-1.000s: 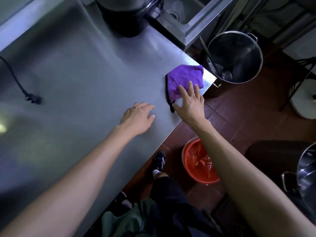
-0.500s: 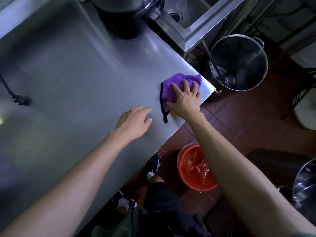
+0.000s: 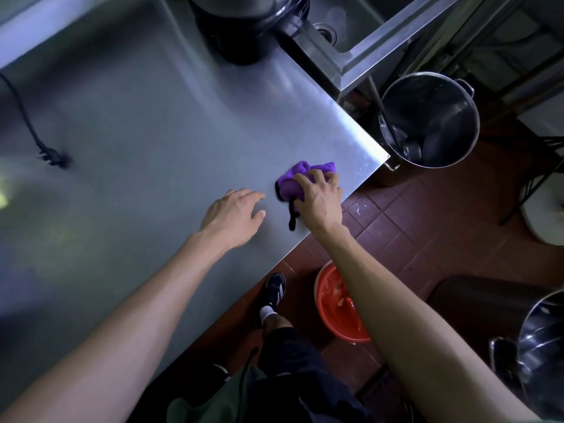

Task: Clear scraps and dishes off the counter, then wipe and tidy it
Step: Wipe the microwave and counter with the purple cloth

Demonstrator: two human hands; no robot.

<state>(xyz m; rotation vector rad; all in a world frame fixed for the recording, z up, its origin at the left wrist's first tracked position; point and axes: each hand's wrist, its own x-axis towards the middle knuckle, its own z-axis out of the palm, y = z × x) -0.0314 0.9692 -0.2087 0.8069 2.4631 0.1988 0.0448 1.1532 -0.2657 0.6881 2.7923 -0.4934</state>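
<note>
Cloth (image 3: 294,183), flat a second ago, is now being bunched by right hand (image 3: 319,198) for wiping; left hand (image 3: 233,213) is resting relaxed on counter (image 3: 158,123).

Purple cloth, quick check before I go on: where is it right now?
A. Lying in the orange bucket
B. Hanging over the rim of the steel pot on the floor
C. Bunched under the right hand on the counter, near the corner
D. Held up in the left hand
C: the right hand curls its fingers round the bunched purple cloth on the counter, while the left hand rests open beside it.
</note>
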